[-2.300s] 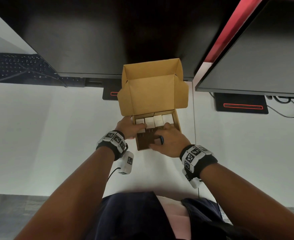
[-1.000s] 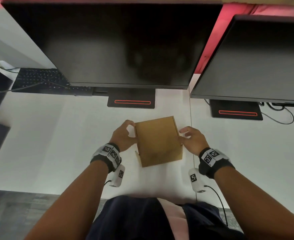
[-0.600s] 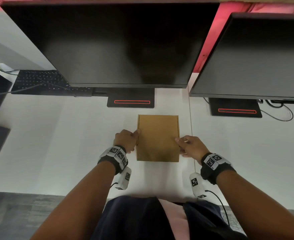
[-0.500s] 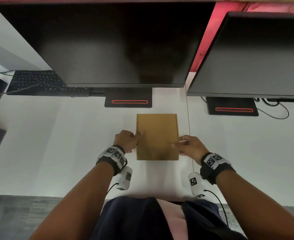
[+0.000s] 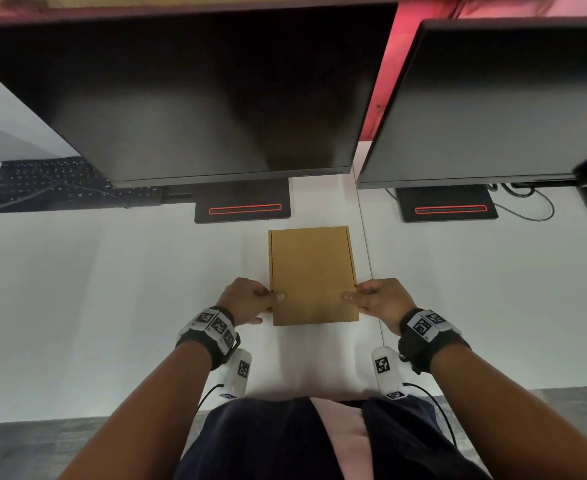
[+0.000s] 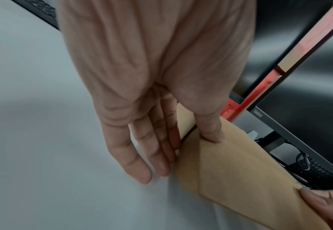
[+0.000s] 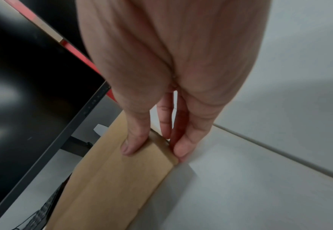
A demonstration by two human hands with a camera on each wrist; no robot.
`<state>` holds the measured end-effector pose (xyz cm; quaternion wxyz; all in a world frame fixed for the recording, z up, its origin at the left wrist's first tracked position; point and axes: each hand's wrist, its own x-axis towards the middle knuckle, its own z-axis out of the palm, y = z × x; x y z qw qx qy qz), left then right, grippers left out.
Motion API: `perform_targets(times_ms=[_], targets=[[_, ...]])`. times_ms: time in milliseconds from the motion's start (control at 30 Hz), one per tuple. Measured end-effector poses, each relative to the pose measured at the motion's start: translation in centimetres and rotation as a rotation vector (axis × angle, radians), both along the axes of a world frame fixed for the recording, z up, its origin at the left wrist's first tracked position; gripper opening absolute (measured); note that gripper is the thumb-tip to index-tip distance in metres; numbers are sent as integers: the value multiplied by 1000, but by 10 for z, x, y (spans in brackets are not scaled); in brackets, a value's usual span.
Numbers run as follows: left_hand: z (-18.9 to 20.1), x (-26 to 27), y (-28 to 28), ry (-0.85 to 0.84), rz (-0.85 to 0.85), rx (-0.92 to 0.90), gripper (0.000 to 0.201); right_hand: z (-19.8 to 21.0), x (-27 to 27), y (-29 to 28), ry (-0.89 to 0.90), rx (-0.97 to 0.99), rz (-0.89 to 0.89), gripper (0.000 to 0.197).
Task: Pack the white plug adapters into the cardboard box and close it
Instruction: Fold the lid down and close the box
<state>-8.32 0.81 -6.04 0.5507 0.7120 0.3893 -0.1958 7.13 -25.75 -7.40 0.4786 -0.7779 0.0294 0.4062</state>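
Observation:
The brown cardboard box [image 5: 313, 271] lies flat and closed on the white desk [image 5: 112, 306], in front of the middle monitor's foot. The white plug adapters are hidden inside it. My left hand [image 5: 250, 299] is at the box's left edge near the front corner. In the left wrist view its thumb [image 6: 210, 133] presses on the lid [image 6: 240, 171] and its straight fingers [image 6: 141, 163] lie against the side wall. My right hand [image 5: 375, 299] mirrors it at the right edge, with its thumb [image 7: 132, 144] on top of the box [image 7: 112, 179] and its fingers [image 7: 183, 146] down the side.
Two dark monitors [image 5: 198, 98] [image 5: 510, 105] hang over the back of the desk, their black feet [image 5: 243, 206] [image 5: 448, 206] just behind the box. A black keyboard [image 5: 53, 181] lies at the back left, a cable [image 5: 538, 206] at the back right. A desk seam [image 5: 371, 271] runs along the box's right side.
The lid, open with adapters showing 2.3 s ago, is now shut. The box was turned straight and set flat; both hands slid to its near corners.

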Motion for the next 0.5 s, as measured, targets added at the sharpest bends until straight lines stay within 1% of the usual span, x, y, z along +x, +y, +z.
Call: perform_targets(times_ms=[67, 133, 267, 333, 367, 400, 433, 500], targets=[[4, 1, 1, -14, -3, 44, 35, -1, 0, -2, 3, -9, 15, 51], [7, 4, 3, -49, 15, 54, 40, 2, 0, -1, 20, 2, 28, 49], [9, 11, 7, -84, -33, 64, 73, 9, -2, 4, 23, 10, 19, 38], [10, 14, 9, -91, -67, 85, 82, 13, -3, 6, -1, -2, 11, 35], [11, 16, 9, -99, -91, 100, 87, 14, -3, 6, -47, -38, 37, 34], [12, 19, 8, -115, -127, 127, 93, 16, -2, 7, -116, -94, 78, 37], [14, 22, 7, -133, -182, 177, 100, 18, -2, 9, -201, -160, 125, 45], [14, 26, 4, -156, -331, 323, 108, 19, -1, 14, -400, -241, 214, 75]])
